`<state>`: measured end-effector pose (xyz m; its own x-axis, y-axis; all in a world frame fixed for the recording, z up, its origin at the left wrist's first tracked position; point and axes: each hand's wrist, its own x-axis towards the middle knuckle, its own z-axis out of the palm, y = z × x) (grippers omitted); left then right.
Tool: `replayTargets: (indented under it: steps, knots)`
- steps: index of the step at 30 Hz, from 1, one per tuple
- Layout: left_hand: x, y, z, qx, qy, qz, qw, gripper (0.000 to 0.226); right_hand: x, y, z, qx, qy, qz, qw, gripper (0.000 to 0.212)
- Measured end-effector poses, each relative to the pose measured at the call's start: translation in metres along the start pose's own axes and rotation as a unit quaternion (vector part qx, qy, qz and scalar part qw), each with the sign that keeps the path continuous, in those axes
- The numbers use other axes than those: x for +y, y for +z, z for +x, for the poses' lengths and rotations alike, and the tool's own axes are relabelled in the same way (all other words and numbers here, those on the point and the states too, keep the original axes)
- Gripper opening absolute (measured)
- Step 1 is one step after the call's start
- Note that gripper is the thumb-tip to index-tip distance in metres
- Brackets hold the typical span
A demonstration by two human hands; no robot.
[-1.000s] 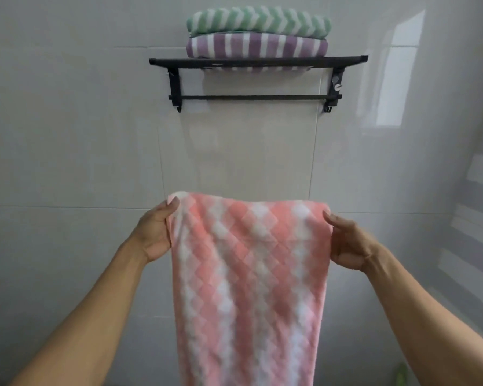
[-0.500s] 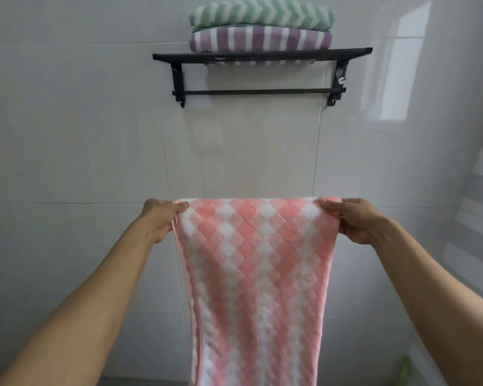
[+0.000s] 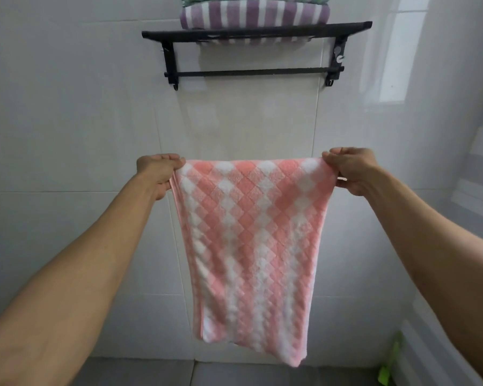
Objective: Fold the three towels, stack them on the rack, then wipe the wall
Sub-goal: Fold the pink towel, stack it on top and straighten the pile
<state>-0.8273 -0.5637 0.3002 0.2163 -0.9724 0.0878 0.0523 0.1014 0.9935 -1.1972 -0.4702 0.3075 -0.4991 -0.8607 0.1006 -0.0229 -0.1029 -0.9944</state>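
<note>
Head view showed the left hand [image 3: 160, 174] and right hand [image 3: 352, 169] pinching the pink towel's [image 3: 251, 240] top corners. Held taut, it hung flat, probably for folding.

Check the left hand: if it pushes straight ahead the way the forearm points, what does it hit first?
Probably the white tiled wall, below the black metal rack. The left hand, gripping the pink-and-white checked towel, has nothing visible ahead of it; the gap to the wall is unclear.

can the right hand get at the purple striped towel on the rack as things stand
Probably not yet: the right hand grips the pink checked towel well below the black rack holding the purple striped towel; nothing blocks the way.
</note>
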Motion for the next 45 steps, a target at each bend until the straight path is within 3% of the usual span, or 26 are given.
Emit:
replayTargets:
  steps: [4,20,26,32,35,40,45]
  knots:
    - [0.006,-0.003,-0.001,-0.006,0.006,0.002,1.000,0.016,-0.011,0.002,0.000,-0.026,0.001,-0.035,0.999,0.006]
    - [0.001,-0.022,-0.020,0.015,0.045,0.012,0.999,0.026,-0.004,0.013,0.008,-0.002,-0.024,-0.050,0.998,0.032]
    - [-0.004,-0.033,-0.015,0.025,0.054,0.111,0.992,0.039,0.000,0.014,0.010,-0.022,-0.034,-0.095,0.995,0.052]
    - [-0.009,-0.034,-0.017,0.065,0.113,0.225,0.966,0.033,0.009,0.021,0.011,0.004,-0.090,-0.210,0.973,0.015]
    - [-0.014,-0.039,-0.011,0.069,0.119,0.215,0.967,0.026,0.011,0.020,0.007,-0.023,-0.075,-0.212,0.974,0.002]
    - [-0.013,-0.049,0.004,0.034,0.115,0.196,0.973,0.021,0.016,0.015,0.002,-0.074,-0.062,-0.165,0.981,0.005]
    - [-0.021,-0.047,0.014,0.062,0.148,0.186,0.969,0.011,0.019,0.016,0.005,-0.107,-0.059,-0.154,0.981,0.009]
